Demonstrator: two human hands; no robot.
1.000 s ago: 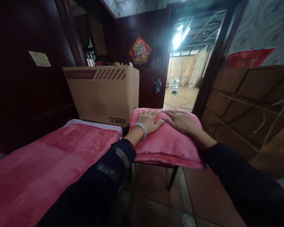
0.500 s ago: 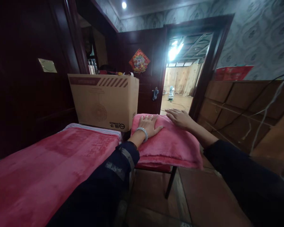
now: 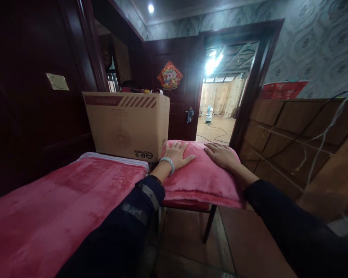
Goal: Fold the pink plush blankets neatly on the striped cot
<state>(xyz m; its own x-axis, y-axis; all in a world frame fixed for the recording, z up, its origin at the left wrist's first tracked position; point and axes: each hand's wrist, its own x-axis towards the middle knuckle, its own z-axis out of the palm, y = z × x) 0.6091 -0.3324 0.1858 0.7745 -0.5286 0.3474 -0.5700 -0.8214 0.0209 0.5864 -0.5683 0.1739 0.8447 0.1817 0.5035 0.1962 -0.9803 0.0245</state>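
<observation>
A pink plush cushion (image 3: pixel 197 179) lies on a dark-legged stool or chair (image 3: pixel 210 224), its front edge hanging over the seat. My left hand (image 3: pixel 178 155), with a pale bangle at the wrist, rests flat on the cushion's left part, thumb spread toward the middle. On its right part my right hand (image 3: pixel 220 154) lies flat with the fingers stretched out. Both hands are open and hold nothing. To the left, a pink plush cover (image 3: pixel 75 200) is spread over a long surface with a striped edge at its far end.
Behind the cushion stands a large cardboard box (image 3: pixel 124 127) printed with a fan. A dark door (image 3: pixel 179 112) adjoins an open doorway, with a standing fan (image 3: pixel 208 114) in the room beyond. Brown boxes (image 3: pixel 295 127) line the right wall, with loose cables (image 3: pixel 330 131) hanging over them.
My right hand has come down onto the cushion, which sits slightly further left at its right edge. My left hand has slid a little to the left.
</observation>
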